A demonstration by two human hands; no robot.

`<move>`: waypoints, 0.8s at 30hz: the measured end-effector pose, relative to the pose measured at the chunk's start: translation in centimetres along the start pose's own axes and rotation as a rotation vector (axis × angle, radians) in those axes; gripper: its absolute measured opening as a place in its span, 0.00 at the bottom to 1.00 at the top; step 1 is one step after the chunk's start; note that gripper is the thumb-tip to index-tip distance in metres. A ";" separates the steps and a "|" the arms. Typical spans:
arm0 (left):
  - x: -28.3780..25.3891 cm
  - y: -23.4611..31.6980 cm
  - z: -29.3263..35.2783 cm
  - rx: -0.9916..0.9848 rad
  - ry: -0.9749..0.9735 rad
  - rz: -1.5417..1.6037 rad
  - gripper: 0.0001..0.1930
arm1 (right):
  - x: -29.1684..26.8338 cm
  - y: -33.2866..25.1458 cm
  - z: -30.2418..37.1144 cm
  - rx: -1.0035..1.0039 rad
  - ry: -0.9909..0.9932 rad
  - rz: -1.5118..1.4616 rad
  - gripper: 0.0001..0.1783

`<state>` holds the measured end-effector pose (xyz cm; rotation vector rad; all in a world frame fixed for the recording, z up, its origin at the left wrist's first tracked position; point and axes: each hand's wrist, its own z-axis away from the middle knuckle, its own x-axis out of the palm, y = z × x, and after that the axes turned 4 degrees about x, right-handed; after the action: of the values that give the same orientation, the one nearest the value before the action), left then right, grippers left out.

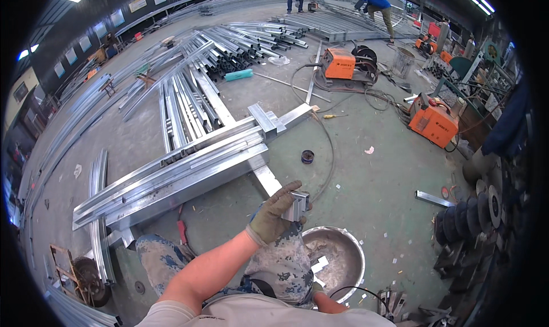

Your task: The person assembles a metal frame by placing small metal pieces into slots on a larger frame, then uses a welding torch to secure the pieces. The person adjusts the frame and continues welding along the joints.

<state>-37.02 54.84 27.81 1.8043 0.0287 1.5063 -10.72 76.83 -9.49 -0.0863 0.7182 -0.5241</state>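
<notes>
My left hand [271, 217], in an olive work glove, is closed around the short silvery metal pieces [295, 208] above my knee. They look like stacked tube or channel ends, beside the near end of a flat metal bar [264, 177]. Low by my right knee, my right hand [318, 290] reaches toward a round metal basin [360, 257]; my leg and shirt hide most of it, and its fingers do not show. Several small bright flat plates [321, 263] lie in the basin.
Long galvanized profiles [189, 175] lie stacked at my left, with a large pile of tubes [229, 49] beyond. Orange welding machines [338, 62] with cables stand ahead right. A small dark tin [307, 156] sits on the floor; black discs [469, 215] line the right. Two people work far back.
</notes>
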 end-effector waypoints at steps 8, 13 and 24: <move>-0.3 0.1 -0.5 -0.012 0.051 -0.064 0.28 | -6.6 -2.0 -1.5 0.093 0.241 -0.797 0.17; 0.1 -0.2 -1.3 -0.036 0.074 -0.057 0.25 | -19.1 -7.2 3.4 -0.191 0.245 -1.688 0.23; 2.2 -1.0 -1.7 -0.019 0.279 -0.362 0.23 | -31.2 -20.7 14.3 -0.738 0.471 -1.329 0.18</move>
<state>-37.41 57.44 29.08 1.4659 0.4522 1.4711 -29.97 72.54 25.42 -1.2224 1.2510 -1.5458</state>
